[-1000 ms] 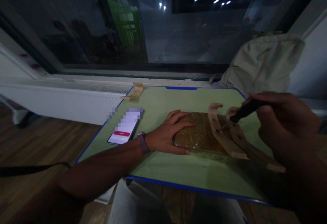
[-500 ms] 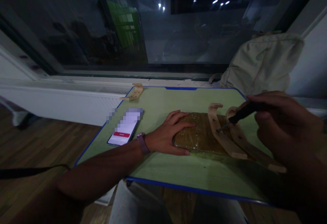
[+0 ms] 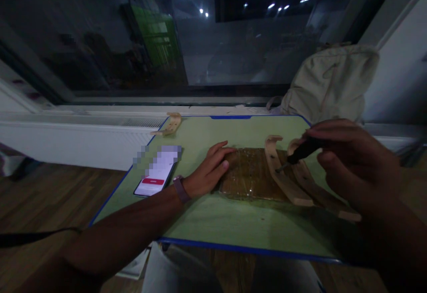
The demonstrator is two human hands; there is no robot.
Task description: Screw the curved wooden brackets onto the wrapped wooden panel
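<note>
Screwdriver [image 3: 304,149] gripped in my right hand [image 3: 354,164], tip at the left wooden bracket [image 3: 289,187], four o'clock from centre; I should press straight, my open, empty left hand [image 3: 204,175] bracing the taped block [image 3: 245,175] at nine.

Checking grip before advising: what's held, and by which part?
The right hand holds the screwdriver by its black handle; the left hand lies open at the wrapped block.

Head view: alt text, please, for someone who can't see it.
A right hand holds a dark screwdriver, its tip at a curved wooden piece on a brown wrapped block. The left hand is at the block's left end. A similar wooden piece lies alongside; a phone is on the green table.
</note>
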